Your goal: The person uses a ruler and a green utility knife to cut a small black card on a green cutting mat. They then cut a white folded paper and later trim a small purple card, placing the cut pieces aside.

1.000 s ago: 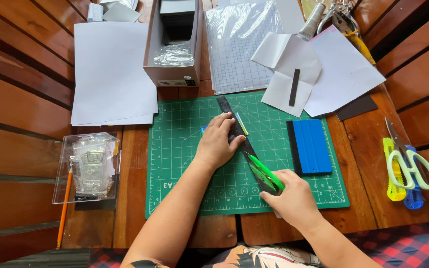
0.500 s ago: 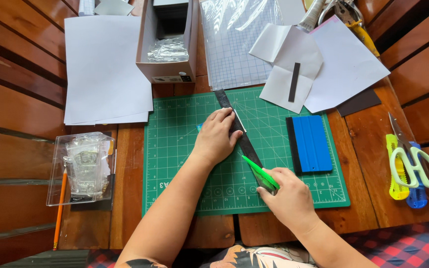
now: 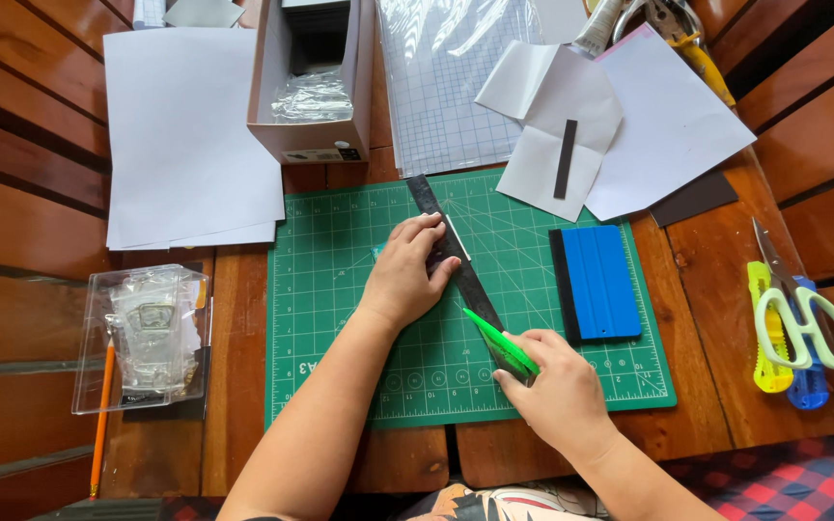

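A dark ruler (image 3: 456,256) lies slantwise across the middle of the green cutting mat (image 3: 340,289), which sits at the near edge of the wooden surface (image 3: 31,193). The left hand (image 3: 409,275) presses flat on the ruler's upper half, fingers spread over it and clasping nothing. The right hand (image 3: 557,396) is clenched around a green craft knife (image 3: 499,340), whose tip meets the ruler's right edge near its lower end. Since half a second ago the right hand has hardly shifted along the ruler, and the left has stayed pinned in place. What lies under the ruler is probably a thin strip, though the hand hides it.

Just right of the ruler a blue squeegee (image 3: 600,282) lies on the mat. Toward the surface's right edge lie scissors (image 3: 803,309) over a yellow cutter (image 3: 766,328). White paper sheets (image 3: 180,135) and an open cardboard box (image 3: 313,82) sit toward the far edge, and a clear plastic package (image 3: 147,333) and an orange pencil (image 3: 100,415) lie near the left edge.
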